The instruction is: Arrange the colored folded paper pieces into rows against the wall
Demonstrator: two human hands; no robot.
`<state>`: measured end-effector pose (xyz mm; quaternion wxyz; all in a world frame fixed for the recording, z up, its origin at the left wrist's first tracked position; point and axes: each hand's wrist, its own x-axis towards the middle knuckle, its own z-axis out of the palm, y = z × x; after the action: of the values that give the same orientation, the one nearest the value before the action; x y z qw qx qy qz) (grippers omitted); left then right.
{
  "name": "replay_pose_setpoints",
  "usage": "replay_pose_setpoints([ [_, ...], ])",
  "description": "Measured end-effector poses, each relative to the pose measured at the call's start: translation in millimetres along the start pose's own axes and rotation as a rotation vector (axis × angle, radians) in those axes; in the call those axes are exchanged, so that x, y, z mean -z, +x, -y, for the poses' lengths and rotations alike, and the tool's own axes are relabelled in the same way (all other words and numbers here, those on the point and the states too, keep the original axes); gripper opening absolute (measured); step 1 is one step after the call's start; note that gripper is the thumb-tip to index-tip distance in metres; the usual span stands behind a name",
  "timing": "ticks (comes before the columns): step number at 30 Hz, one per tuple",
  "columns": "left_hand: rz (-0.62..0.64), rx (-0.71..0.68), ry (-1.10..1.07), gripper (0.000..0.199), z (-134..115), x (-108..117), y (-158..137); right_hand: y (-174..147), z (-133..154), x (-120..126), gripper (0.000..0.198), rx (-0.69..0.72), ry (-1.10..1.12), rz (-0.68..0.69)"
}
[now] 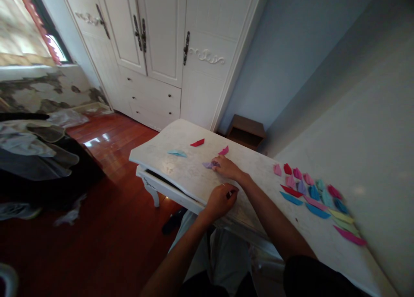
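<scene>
My right hand (226, 167) reaches over the white table, its fingertips closed on a small purple folded paper boat (207, 165). Close to the table's front edge, my left hand (222, 200) is loosely curled, thumb and fingers together around a dark gap, with nothing visible in it. A magenta paper boat (224, 150) lies just beyond my right hand. Farther left on the tabletop are a red paper boat (197, 143) and a light blue one (177, 153).
Along the wall on the right, several coloured paper boats (318, 210) stand in rows on the table (255, 172). A drawer (168, 189) under the tabletop sits slightly out. Beyond are a white wardrobe (161, 42) and a brown box-like cabinet (247, 131). Dark covered items (64, 159) stand left.
</scene>
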<state>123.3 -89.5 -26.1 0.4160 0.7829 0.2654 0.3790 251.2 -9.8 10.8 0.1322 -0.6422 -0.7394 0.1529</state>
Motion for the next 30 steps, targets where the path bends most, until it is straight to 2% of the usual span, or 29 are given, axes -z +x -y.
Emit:
replay_pose_setpoints([
  [8,-0.018,-0.020,0.011,0.014,0.9,-1.5,-0.5,-23.1,1.7,-3.0,0.015,0.024,0.035,-0.093],
  [16,-0.017,-0.019,0.029,0.014,-0.5,-0.3,2.1,-58.9,-8.9,2.2,0.014,-0.002,0.289,-0.288],
  [19,-0.006,0.002,0.027,0.016,-2.2,1.2,2.4,-81.6,-17.0,6.6,0.018,-0.081,0.445,-0.355],
  [23,-0.006,-0.005,0.055,0.015,-3.0,1.5,-0.9,-122.8,-31.0,11.7,0.028,-0.261,0.599,-0.401],
  [30,-0.028,-0.058,0.170,0.017,0.5,-2.3,-4.3,-207.9,-66.2,28.5,0.036,-0.504,0.637,-0.583],
])
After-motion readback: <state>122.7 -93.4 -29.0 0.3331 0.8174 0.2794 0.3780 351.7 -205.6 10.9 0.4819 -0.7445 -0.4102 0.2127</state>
